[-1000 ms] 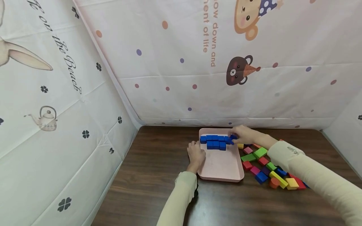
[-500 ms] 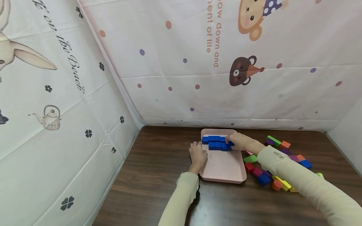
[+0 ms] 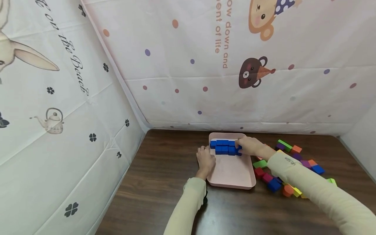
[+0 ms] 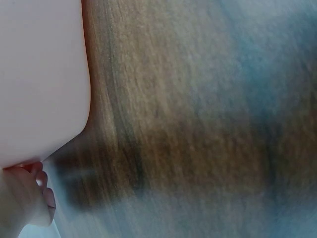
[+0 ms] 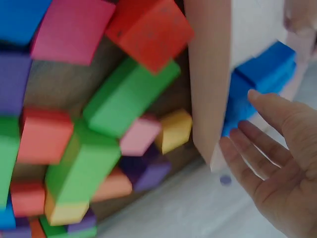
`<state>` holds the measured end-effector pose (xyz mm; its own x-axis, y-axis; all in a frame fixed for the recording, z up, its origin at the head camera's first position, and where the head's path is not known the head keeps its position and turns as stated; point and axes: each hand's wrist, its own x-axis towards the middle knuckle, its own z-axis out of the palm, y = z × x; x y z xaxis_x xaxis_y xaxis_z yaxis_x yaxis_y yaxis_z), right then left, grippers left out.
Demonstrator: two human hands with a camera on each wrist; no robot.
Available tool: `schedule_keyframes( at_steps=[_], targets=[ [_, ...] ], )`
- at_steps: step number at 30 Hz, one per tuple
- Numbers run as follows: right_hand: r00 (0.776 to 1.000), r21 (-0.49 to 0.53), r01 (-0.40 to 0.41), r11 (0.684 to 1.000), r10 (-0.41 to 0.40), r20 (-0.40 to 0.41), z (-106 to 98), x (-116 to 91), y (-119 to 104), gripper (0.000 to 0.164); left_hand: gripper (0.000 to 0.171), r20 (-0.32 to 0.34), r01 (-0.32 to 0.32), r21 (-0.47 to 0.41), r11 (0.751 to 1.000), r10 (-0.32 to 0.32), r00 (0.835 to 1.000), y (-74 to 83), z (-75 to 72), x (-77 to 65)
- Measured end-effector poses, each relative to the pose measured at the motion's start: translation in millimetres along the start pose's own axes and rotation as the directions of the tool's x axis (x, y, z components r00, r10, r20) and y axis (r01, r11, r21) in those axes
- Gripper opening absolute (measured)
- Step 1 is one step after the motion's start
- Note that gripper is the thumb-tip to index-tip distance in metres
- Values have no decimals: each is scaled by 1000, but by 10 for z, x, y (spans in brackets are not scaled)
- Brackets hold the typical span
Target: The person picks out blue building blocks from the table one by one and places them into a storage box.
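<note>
In the head view a pink tray point(image 3: 232, 176) holds two rows of blue blocks point(image 3: 222, 150) at its far end. My left hand point(image 3: 205, 161) grips the tray's left wall, fingers bent at the rim. The left wrist view shows that hand point(image 4: 25, 201) with curled fingers by the tray's corner point(image 4: 44, 89). My right hand point(image 3: 249, 146) is at the right end of the blue rows. Seen from the right wrist, its thumb and fingertips pinch the end blue block point(image 5: 237, 106), and the hand point(image 5: 287, 163) partly hides it.
Loose coloured blocks lie right of the tray, among them a green block point(image 3: 259, 164), a red block point(image 3: 259, 173), a blue block point(image 3: 274, 185) and an orange cylinder point(image 3: 288, 190). My right sleeve point(image 3: 311, 179) passes over some. A patterned cloth point(image 3: 176, 107) stands behind the brown table point(image 3: 158, 169).
My right hand has brought a blue block from the right end of the far row to the right end of the near row. The left hand stays at the tray's wall.
</note>
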<state>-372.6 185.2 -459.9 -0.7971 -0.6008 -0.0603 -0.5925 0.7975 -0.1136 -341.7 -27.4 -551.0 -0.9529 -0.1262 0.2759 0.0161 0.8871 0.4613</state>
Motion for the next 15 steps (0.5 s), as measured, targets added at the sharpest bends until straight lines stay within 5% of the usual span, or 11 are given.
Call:
schedule_keyframes(
  at_steps=[8,15],
  targets=[
    [998,29,13,999,-15,58,-332,-528,82,2,36,-9,2,-19,1000,-2,1000,5,19,3],
    [973,125,-12,992,-17,230,-174,-1060,12,16,37,-8,-1,-29,1000,0,1000,1,-37,30]
  ],
)
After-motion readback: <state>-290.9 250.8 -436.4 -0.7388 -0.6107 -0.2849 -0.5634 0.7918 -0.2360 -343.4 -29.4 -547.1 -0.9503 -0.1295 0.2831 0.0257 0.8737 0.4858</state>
